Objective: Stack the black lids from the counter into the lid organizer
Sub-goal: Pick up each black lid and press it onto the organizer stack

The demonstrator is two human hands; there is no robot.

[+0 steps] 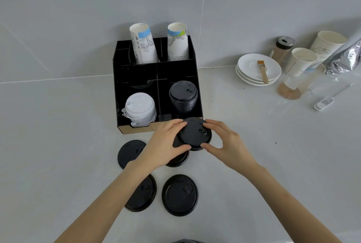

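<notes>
Pale grey table (254,164), glossy, meeting tiled wall behind. Black lid organizer (136,74) standing at back against wall. Just in front of organizer: four black lids lying flat — one (130,153) near front left corner, one (178,159) partly hidden beside it, two nearer camera (143,196) (180,195). Well right of organizer: stacked white saucers (257,71), shaker jar (282,49), paper cups (301,61), clear glass (295,84), foil bag (345,57), thermometer probe (325,103).
</notes>
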